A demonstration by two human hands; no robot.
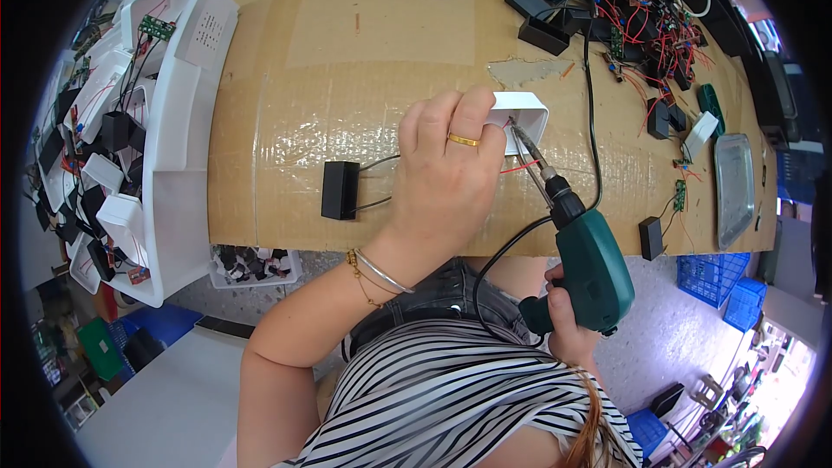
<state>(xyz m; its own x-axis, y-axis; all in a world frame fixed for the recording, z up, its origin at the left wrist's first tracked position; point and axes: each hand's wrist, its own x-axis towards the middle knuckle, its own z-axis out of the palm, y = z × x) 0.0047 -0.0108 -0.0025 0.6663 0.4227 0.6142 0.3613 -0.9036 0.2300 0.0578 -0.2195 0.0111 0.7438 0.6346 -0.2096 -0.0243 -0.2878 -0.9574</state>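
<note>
My left hand [451, 143] grips the case [535, 104], my right hand [568, 322] the tool [596, 260], and I fear its tip [529, 146], if slipping, may damage the red wire [520, 166]

Green soldering gun [594, 262] slanted, tip at open white box [536, 124].

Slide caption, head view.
Left hand holds open white plastic housing; right hand grips dark green pistol-shaped soldering tool, tip at the housing.
</note>
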